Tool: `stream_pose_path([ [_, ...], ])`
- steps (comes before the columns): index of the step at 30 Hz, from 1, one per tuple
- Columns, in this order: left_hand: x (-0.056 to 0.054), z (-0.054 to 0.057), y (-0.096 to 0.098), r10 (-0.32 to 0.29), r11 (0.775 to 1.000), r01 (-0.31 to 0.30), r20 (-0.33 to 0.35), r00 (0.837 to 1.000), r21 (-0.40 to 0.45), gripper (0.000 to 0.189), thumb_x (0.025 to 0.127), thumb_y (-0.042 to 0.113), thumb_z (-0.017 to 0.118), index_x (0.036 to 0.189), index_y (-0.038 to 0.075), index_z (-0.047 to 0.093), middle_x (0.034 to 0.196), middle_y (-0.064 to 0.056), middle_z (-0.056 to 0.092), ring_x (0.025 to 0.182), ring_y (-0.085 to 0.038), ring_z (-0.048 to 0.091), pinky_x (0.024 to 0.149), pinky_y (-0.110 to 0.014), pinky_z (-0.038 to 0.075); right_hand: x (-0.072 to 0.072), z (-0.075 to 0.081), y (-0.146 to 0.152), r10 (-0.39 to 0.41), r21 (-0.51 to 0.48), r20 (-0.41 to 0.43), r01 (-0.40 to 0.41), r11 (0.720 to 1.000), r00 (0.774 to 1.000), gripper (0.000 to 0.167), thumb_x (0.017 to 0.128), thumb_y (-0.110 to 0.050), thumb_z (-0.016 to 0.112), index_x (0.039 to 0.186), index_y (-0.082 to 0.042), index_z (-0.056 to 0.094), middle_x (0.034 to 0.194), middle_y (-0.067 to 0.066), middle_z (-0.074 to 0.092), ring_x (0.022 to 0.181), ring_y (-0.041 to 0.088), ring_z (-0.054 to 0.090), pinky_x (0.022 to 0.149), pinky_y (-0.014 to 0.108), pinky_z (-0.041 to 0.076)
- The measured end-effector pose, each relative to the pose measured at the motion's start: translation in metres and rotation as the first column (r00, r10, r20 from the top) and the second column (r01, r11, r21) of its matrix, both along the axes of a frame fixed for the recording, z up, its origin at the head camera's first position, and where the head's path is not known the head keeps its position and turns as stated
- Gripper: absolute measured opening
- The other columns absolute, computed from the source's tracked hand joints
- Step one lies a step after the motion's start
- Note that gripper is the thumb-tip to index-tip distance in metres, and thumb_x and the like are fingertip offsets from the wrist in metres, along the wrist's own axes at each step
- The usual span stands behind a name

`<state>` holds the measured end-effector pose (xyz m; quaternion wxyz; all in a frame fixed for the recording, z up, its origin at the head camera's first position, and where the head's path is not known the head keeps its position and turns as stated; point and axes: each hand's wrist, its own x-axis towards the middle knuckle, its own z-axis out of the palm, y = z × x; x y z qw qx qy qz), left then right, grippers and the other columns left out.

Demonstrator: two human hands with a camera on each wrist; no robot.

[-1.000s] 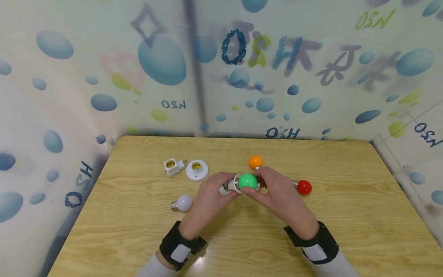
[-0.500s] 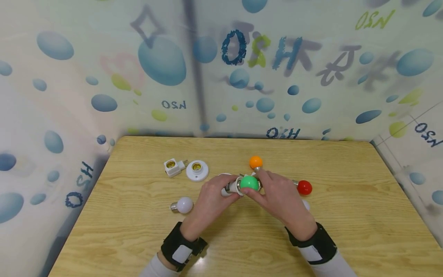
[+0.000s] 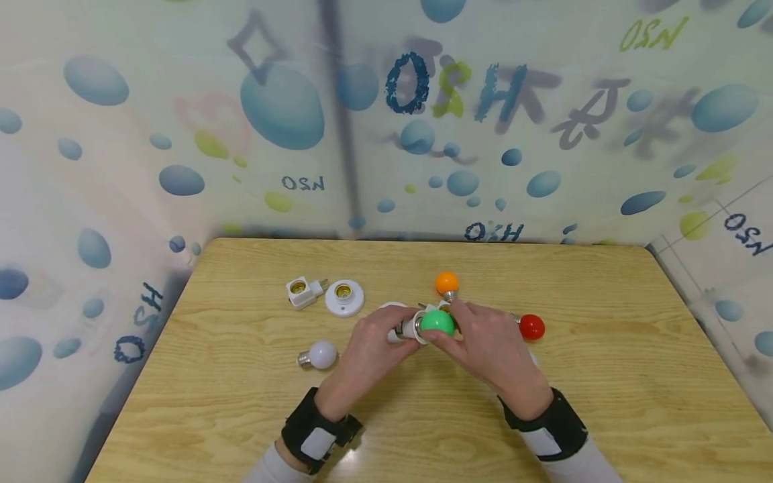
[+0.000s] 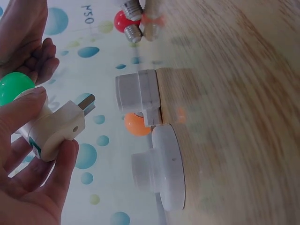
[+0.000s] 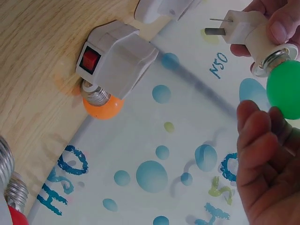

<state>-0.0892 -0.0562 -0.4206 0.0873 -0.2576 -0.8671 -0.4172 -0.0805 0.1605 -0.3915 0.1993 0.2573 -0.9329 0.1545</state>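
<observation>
My left hand (image 3: pixel 377 342) grips a white plug-in lamp socket (image 4: pixel 61 124), with its metal prongs (image 4: pixel 86 102) sticking out. A green light bulb (image 3: pixel 437 323) sits at the socket's mouth, some of its metal thread (image 5: pixel 275 58) showing between globe and rim. My right hand (image 3: pixel 495 349) holds the globe from the other side, thumb on its near face in the head view. In the right wrist view the fingertips (image 5: pixel 247 108) are right at the globe's edge. Both hands are raised over the wooden table.
Behind the hands stand a switched socket (image 5: pixel 117 58) and an orange bulb (image 3: pixel 447 282). A red bulb (image 3: pixel 532 327) lies right, a white bulb (image 3: pixel 323 354) left. Farther back left are a square plug-in socket (image 3: pixel 298 291) and a round socket base (image 3: pixel 344 299).
The green bulb and both hands have shifted slightly right and nearer. The right hand has turned a little on the bulb, and the switched socket behind it shows more.
</observation>
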Motion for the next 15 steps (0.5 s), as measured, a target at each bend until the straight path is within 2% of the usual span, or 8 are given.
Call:
stream_pose_path([
  [3, -0.001, 0.0, -0.001, 0.006, 1.0, -0.007, 0.012, 1.0, 0.02, 0.043, 0.079, 0.009, 0.091, 0.118, 0.01, 0.073, 0.113, -0.003, 0.074, 0.102, -0.017, 0.07, 0.089, -0.037, 0.058, 0.0, 0.003, 0.003, 0.014, -0.044, 0.023, -0.013, 0.999, 1.0, 0.082, 0.095, -0.08, 0.025, 0.094, -0.006, 0.06, 0.063, -0.005, 0.046, 0.05, 0.008, 0.038, 0.045, 0.02, 0.029],
  [5, -0.001, 0.0, -0.002, 0.012, 0.999, -0.013, 0.024, 1.0, 0.031, 0.044, 0.078, 0.009, 0.091, 0.118, 0.01, 0.073, 0.113, -0.003, 0.075, 0.102, -0.017, 0.07, 0.088, -0.037, 0.058, 0.001, 0.005, 0.006, 0.038, -0.081, 0.046, -0.034, 0.996, 0.998, 0.084, 0.095, -0.081, 0.027, 0.104, -0.004, 0.06, 0.069, -0.001, 0.056, 0.054, 0.009, 0.046, 0.047, 0.021, 0.038],
  [6, -0.001, 0.0, -0.003, 0.015, 0.999, -0.016, 0.026, 1.0, 0.035, 0.044, 0.078, 0.008, 0.091, 0.118, 0.01, 0.073, 0.113, -0.003, 0.075, 0.102, -0.017, 0.07, 0.088, -0.037, 0.058, 0.001, 0.006, 0.008, 0.061, -0.101, 0.063, -0.055, 0.993, 0.996, 0.084, 0.095, -0.08, 0.031, 0.11, -0.003, 0.06, 0.078, 0.002, 0.063, 0.058, 0.012, 0.054, 0.051, 0.023, 0.045],
  [8, -0.002, 0.0, -0.004, 0.017, 0.999, -0.018, 0.038, 0.999, 0.044, 0.044, 0.078, 0.009, 0.091, 0.118, 0.01, 0.073, 0.113, -0.003, 0.074, 0.103, -0.018, 0.07, 0.089, -0.037, 0.058, 0.001, 0.009, 0.012, 0.114, -0.124, 0.119, -0.099, 0.987, 0.986, 0.082, 0.095, -0.076, 0.044, 0.131, -0.003, 0.056, 0.104, 0.008, 0.07, 0.079, 0.018, 0.068, 0.065, 0.031, 0.058],
  [11, -0.003, 0.001, -0.005, 0.016, 0.999, -0.019, 0.049, 0.999, 0.05, 0.044, 0.079, 0.008, 0.091, 0.119, 0.009, 0.073, 0.113, -0.004, 0.074, 0.105, -0.019, 0.07, 0.089, -0.038, 0.057, 0.0, 0.011, 0.016, 0.213, -0.141, 0.222, -0.185, 0.973, 0.952, 0.079, 0.094, -0.056, 0.07, 0.153, -0.011, 0.044, 0.145, 0.011, 0.056, 0.114, 0.028, 0.067, 0.087, 0.043, 0.06],
  [13, -0.003, 0.001, -0.006, 0.016, 0.999, -0.019, 0.055, 0.998, 0.048, 0.044, 0.079, 0.008, 0.091, 0.119, 0.009, 0.073, 0.113, -0.004, 0.074, 0.105, -0.02, 0.07, 0.09, -0.039, 0.057, 0.0, 0.013, 0.017, 0.268, -0.14, 0.268, -0.237, 0.961, 0.926, 0.081, 0.091, -0.04, 0.081, 0.157, -0.017, 0.041, 0.154, 0.008, 0.048, 0.123, 0.027, 0.063, 0.092, 0.043, 0.058],
  [15, -0.003, 0.001, -0.006, 0.019, 0.999, -0.021, 0.056, 0.998, 0.043, 0.044, 0.079, 0.009, 0.091, 0.12, 0.009, 0.073, 0.113, -0.004, 0.074, 0.104, -0.019, 0.07, 0.089, -0.038, 0.057, -0.001, 0.013, 0.016, 0.311, -0.141, 0.276, -0.282, 0.949, 0.909, 0.078, 0.09, -0.026, 0.083, 0.156, -0.018, 0.043, 0.156, 0.006, 0.046, 0.121, 0.024, 0.064, 0.091, 0.04, 0.058],
])
